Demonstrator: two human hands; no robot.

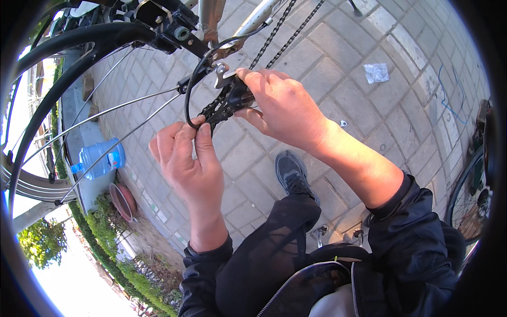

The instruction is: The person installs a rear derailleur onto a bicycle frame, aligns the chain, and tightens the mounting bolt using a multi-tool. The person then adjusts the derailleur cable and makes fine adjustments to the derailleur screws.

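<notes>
A bicycle's black rear derailleur (238,96) sits at the frame's rear end. My right hand (288,108) grips its body from the right, fingertips over the top and thumb below. With thumb and forefinger closed, my left hand (191,158) pinches the lower end of a looped black cable housing (188,100) beside the derailleur's lower part. The exact spot between those fingertips is hidden. A silver dropout hanger (221,75) shows just left of my right fingertips. The chain (273,34) runs from the derailleur up to the upper right.
A spoked wheel with a black rim (58,66) fills the left side. Beyond it lie a blue water jug (100,158) and a reddish basin (123,202). A clear plastic bag (376,73) rests on the paving (338,58). Another bicycle wheel (467,185) stands at far right.
</notes>
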